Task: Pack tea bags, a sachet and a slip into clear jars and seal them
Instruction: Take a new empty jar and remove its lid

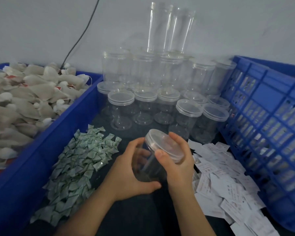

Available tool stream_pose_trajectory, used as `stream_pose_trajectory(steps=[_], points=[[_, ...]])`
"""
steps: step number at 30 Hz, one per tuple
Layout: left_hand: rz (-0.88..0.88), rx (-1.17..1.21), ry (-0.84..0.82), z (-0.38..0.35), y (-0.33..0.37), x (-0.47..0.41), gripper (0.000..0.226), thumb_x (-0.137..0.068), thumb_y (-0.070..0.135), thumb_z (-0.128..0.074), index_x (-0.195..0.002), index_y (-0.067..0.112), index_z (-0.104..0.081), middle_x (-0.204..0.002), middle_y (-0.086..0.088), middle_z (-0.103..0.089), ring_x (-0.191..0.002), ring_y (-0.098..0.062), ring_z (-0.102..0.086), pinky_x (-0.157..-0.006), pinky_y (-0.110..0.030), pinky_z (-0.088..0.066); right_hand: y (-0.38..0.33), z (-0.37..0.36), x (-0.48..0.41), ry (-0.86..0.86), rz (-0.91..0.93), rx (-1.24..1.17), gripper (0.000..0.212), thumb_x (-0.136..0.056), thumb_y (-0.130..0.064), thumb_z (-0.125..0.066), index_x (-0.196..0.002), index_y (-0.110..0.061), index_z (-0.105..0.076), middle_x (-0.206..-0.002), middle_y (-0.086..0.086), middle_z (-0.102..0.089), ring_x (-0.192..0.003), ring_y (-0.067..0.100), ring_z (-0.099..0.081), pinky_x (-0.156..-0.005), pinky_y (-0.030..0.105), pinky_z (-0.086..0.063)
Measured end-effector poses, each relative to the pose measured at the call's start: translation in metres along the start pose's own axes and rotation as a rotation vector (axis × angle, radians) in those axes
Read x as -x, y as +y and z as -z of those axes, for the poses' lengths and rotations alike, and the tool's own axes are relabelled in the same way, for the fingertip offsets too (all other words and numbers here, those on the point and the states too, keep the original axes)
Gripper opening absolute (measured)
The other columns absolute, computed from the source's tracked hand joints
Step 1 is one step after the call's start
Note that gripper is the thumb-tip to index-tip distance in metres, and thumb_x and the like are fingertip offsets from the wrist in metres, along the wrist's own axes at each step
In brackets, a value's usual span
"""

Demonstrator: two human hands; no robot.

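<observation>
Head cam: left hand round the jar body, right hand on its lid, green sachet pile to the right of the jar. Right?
Not quite. The head view shows the green sachet pile to the left of the jar; the white slips lie on its right. The rest holds: the left hand wraps the jar body and the right hand grips the lid.

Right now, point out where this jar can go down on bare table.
Bare dark table runs between the sachets and the slips, nearest you; a smaller patch lies just before the front jars. Crowded: stacked jars behind, sachets left, slips right.
</observation>
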State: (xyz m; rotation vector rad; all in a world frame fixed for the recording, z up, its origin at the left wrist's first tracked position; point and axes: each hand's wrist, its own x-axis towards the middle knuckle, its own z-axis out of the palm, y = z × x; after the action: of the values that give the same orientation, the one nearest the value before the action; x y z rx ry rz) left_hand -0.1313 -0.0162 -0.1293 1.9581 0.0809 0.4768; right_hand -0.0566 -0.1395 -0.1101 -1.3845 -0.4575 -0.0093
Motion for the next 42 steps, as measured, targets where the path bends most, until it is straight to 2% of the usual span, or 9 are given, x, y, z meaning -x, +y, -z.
stream_pose_trajectory(steps=[9, 12, 16, 21, 26, 31, 36, 39, 42], points=[[0.090, 0.198, -0.021, -0.005, -0.004, 0.004, 0.099, -0.050, 0.034, -0.087, -0.134, 0.041, -0.036, -0.117, 0.005, -0.061, -0.107, -0.019, -0.064, -0.086, -0.038, -0.055, 0.000, -0.002, 0.002, -0.099, -0.100, -0.167, 0.111, -0.042, -0.053, -0.087, -0.138, -0.025, -0.038, -0.117, -0.007, -0.063, -0.105, 0.003, -0.065, -0.081, 0.016, -0.051], [0.077, 0.171, -0.023, -0.006, -0.004, 0.004, 0.100, -0.051, 0.037, -0.087, -0.135, 0.044, -0.034, -0.116, 0.015, -0.060, -0.108, -0.014, -0.064, -0.085, -0.036, -0.055, 0.003, -0.002, 0.002, -0.053, -0.054, -0.180, 0.096, -0.051, -0.042, -0.078, -0.137, -0.025, -0.038, -0.115, -0.004, -0.060, -0.101, 0.001, -0.065, -0.080, 0.016, -0.051], [0.065, 0.152, -0.010, -0.006, -0.003, 0.004, 0.103, -0.050, 0.038, -0.085, -0.138, 0.039, -0.031, -0.111, 0.024, -0.058, -0.105, -0.007, -0.062, -0.085, -0.031, -0.055, 0.007, -0.001, 0.002, -0.081, -0.099, -0.257, 0.069, -0.068, -0.035, -0.071, -0.131, -0.032, -0.043, -0.123, -0.008, -0.064, -0.118, 0.013, -0.060, -0.103, 0.040, -0.047], [0.049, 0.144, -0.022, -0.006, -0.002, 0.005, 0.104, -0.051, 0.035, -0.086, -0.139, 0.038, -0.031, -0.114, 0.022, -0.058, -0.109, -0.009, -0.062, -0.086, -0.030, -0.055, 0.004, -0.003, 0.005, -0.081, -0.050, -0.178, 0.087, -0.057, -0.045, -0.078, -0.134, -0.031, -0.038, -0.120, -0.012, -0.060, -0.108, -0.002, -0.062, -0.082, 0.015, -0.051], [0.054, 0.146, -0.008, -0.006, -0.002, 0.005, 0.106, -0.050, 0.039, -0.085, -0.140, 0.037, -0.029, -0.112, 0.026, -0.057, -0.107, -0.006, -0.061, -0.084, -0.026, -0.053, 0.006, 0.000, 0.004, -0.105, -0.089, -0.218, 0.062, -0.075, -0.032, -0.065, -0.131, -0.035, -0.041, -0.126, -0.013, -0.062, -0.119, 0.008, -0.059, -0.102, 0.035, -0.048], [0.038, 0.137, -0.024, -0.007, -0.001, 0.004, 0.105, -0.050, 0.038, -0.086, -0.139, 0.037, -0.030, -0.117, 0.023, -0.057, -0.112, -0.006, -0.060, -0.088, -0.027, -0.053, 0.001, -0.001, 0.005, -0.077, -0.016, -0.141, 0.086, -0.060, -0.044, -0.073, -0.137, -0.028, -0.037, -0.113, -0.021, -0.063, -0.104, -0.007, -0.061, -0.080, 0.011, -0.049], [0.050, 0.154, -0.008, -0.007, -0.002, 0.004, 0.100, -0.049, 0.040, -0.085, -0.133, 0.045, -0.031, -0.112, 0.027, -0.057, -0.107, -0.004, -0.062, -0.081, -0.022, -0.054, 0.003, 0.001, 0.004, -0.124, -0.062, -0.200, 0.062, -0.076, -0.034, -0.064, -0.133, -0.035, -0.038, -0.134, -0.004, -0.055, -0.123, 0.010, -0.055, -0.104, 0.036, -0.046], [0.048, 0.158, -0.011, -0.006, -0.002, 0.004, 0.100, -0.051, 0.037, -0.085, -0.134, 0.047, -0.031, -0.114, 0.024, -0.058, -0.109, -0.006, -0.062, -0.083, -0.022, -0.054, -0.001, -0.002, 0.004, -0.113, 0.005, -0.151, 0.084, -0.064, -0.046, -0.069, -0.137, -0.033, -0.028, -0.130, -0.006, -0.048, -0.111, -0.009, -0.056, -0.086, 0.012, -0.048], [0.043, 0.152, -0.015, -0.007, -0.001, 0.004, 0.102, -0.051, 0.037, -0.086, -0.136, 0.043, -0.031, -0.114, 0.023, -0.058, -0.110, -0.007, -0.062, -0.082, -0.023, -0.054, 0.000, -0.001, 0.004, -0.098, 0.028, -0.163, 0.090, -0.065, -0.039, -0.073, -0.139, -0.034, -0.023, -0.121, -0.012, -0.055, -0.105, -0.008, -0.060, -0.081, 0.010, -0.048]])
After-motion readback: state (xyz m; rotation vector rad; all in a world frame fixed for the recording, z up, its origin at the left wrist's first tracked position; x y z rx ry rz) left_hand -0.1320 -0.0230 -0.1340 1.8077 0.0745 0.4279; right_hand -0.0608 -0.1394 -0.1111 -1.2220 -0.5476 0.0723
